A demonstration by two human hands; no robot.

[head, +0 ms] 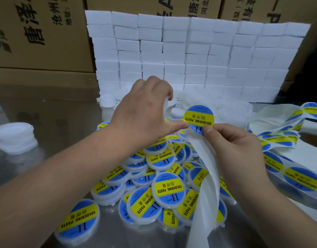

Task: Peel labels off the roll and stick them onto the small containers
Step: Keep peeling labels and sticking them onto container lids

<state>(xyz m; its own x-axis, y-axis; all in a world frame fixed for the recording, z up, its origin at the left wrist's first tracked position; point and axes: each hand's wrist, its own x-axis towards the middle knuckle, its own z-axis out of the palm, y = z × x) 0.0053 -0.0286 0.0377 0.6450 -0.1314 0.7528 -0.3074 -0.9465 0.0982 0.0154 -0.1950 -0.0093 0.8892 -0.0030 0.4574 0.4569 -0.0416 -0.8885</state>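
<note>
A round blue and yellow "SOLDERING PASTE" label [199, 116] stands half peeled above the white backing strip [202, 169]. My right hand [238, 151] pinches the strip and the label's lower edge between thumb and fingers. My left hand [143, 115] curls its fingers round a small white container [166, 105], held on edge and mostly hidden. Its thumb stretches out to touch the label's lower left edge. Below both hands lies a pile of several labelled containers [168, 187].
A strip of unpeeled labels [297, 176] trails over the steel table at the right. Unlabelled white containers stack at the left [14, 136] and lie behind the hands [177, 111]. A wall of white foam blocks [190, 56] and cardboard boxes [37, 42] stands behind.
</note>
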